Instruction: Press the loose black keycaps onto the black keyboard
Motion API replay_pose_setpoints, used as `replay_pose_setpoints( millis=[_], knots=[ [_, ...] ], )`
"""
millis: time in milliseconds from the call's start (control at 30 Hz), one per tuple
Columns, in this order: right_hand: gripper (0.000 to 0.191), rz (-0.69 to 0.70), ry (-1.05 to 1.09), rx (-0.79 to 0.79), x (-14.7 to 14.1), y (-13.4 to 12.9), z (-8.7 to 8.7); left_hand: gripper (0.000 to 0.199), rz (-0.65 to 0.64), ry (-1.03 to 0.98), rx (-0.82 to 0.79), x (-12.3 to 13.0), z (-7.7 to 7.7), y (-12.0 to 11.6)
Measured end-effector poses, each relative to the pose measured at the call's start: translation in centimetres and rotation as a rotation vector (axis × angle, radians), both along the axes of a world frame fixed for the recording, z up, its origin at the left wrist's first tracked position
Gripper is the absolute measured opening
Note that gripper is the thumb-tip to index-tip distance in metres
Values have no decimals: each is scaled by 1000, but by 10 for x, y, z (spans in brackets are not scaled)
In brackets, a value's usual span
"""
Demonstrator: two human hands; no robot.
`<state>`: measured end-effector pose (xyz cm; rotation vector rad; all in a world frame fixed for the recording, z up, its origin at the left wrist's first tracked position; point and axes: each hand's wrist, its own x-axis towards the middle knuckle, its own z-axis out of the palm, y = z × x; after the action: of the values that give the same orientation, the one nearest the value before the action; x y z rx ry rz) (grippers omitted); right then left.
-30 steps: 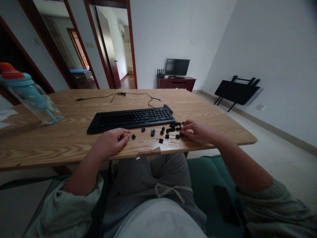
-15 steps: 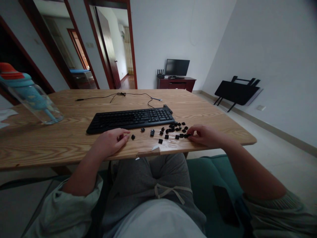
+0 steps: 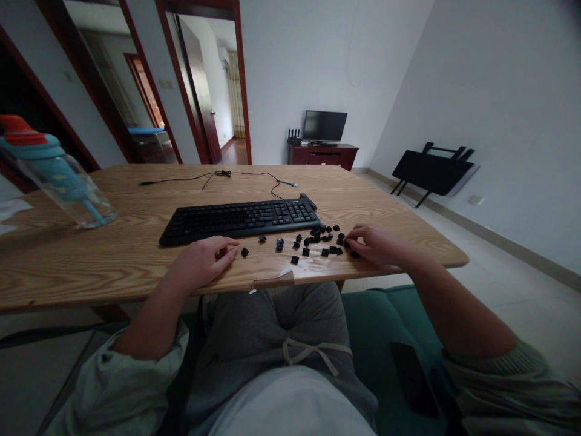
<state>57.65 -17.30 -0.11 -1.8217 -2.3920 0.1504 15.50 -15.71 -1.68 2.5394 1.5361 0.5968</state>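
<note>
My left hand (image 3: 206, 260) rests on the table by the near edge of a black keyboard (image 3: 240, 219). Its thumb and forefinger are slightly apart with nothing between them, and a single black keycap (image 3: 244, 252) lies just off their tips. On the right, my right hand (image 3: 372, 244) has its fingertips together on a small black keycap (image 3: 347, 243) at the edge of a scattered group. Several loose keycaps (image 3: 315, 236) lie between the hands, some upright and some overturned. Another keycap (image 3: 354, 254) sits partly under my right hand.
A thin black cable (image 3: 195, 178) runs across the far part of the wooden table (image 3: 113, 266). At the left stands a clear bottle (image 3: 68, 181) with a red and blue top. The table's near edge has a damaged strip (image 3: 276, 279). A phone (image 3: 413, 378) lies on the green seat.
My right hand has shifted slightly up and along the keycap group, and a keycap now shows below its fingers. My left hand has stayed in place.
</note>
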Motion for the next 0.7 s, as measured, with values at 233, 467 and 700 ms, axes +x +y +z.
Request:
replay_pose_setpoints(
  millis=[233,467,700],
  knots=[
    [30,-22,84,10,6,-2,3,45,-3,8,7,0,0,1],
    [35,46,133,-41,13,-29,-5,45,-5,4,13,1,-1,1],
    [25,71,55,23,0,-46,-8,46,-3,3,5,-1,-1,2]
  ],
)
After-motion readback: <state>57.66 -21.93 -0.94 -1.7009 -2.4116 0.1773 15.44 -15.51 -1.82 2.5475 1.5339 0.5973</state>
